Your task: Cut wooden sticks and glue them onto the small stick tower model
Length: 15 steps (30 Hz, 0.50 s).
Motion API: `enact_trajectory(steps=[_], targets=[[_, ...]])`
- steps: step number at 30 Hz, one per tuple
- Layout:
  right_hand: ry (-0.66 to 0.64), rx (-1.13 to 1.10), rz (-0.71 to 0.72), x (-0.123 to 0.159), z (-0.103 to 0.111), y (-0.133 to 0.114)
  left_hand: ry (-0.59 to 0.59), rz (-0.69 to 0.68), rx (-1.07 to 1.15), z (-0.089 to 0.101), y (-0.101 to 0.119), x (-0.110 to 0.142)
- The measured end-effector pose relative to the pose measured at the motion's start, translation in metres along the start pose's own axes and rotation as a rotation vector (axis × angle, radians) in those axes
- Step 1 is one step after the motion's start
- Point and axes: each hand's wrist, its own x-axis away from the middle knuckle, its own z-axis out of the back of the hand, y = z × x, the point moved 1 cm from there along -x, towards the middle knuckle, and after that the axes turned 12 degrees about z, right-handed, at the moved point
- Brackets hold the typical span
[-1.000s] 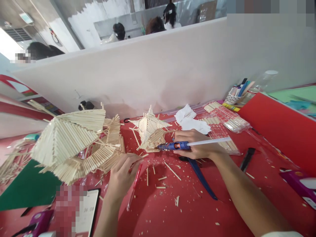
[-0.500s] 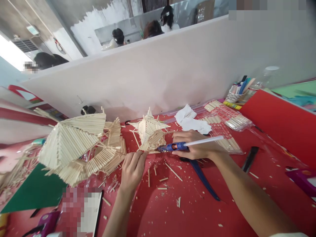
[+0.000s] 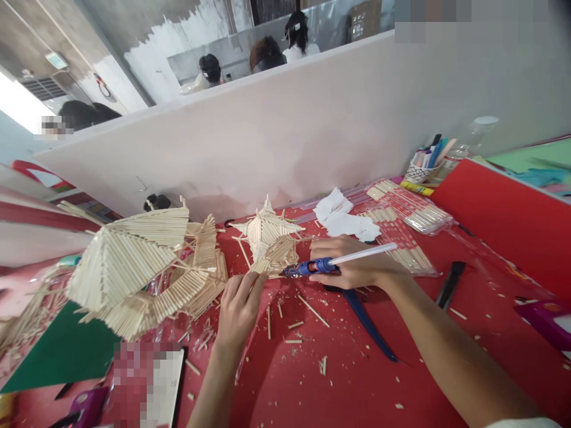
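My right hand (image 3: 345, 263) is wrapped around a blue glue gun (image 3: 314, 267) with a clear glue stick jutting from its back. The nozzle points left, at the lower edge of a small star-roofed model (image 3: 267, 232) built from thin wooden sticks. At that model's front left corner, my left hand (image 3: 239, 300) has its fingers closed in a pinch on the edge; the fingertips are partly hidden. To the left stands a larger stick model (image 3: 129, 255) with a broad sloped roof and lower tiers, apart from both hands.
Stick offcuts (image 3: 314, 310) and crumbs litter the red table (image 3: 348, 392). Crumpled white tissue (image 3: 341, 217) and packs of sticks (image 3: 408, 205) lie behind my right hand. A dark-handled tool (image 3: 451, 285) lies right. A white partition (image 3: 250, 142) borders the back; people sit beyond it.
The view has shifted slightly. Both hands keep nearly the same place, and the glue gun's nozzle stays at the small model's lower edge.
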Motion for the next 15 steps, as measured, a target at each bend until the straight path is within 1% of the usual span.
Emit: enact_trajectory(steps=[4,10,15], targets=[[0.001,-0.005,0.003,-0.0008,0.0005,-0.0011,-0.017,0.002,-0.031,-0.0008,-0.0016,0.0006],[0.015,-0.003,0.002,-0.0007,0.0016,-0.0015,-0.065,-0.042,-0.163,0.0015,-0.0029,-0.0036],[0.015,0.001,0.005,-0.0002,0.0012,-0.0008,-0.097,-0.046,-0.134,0.0028,-0.0049,-0.0044]])
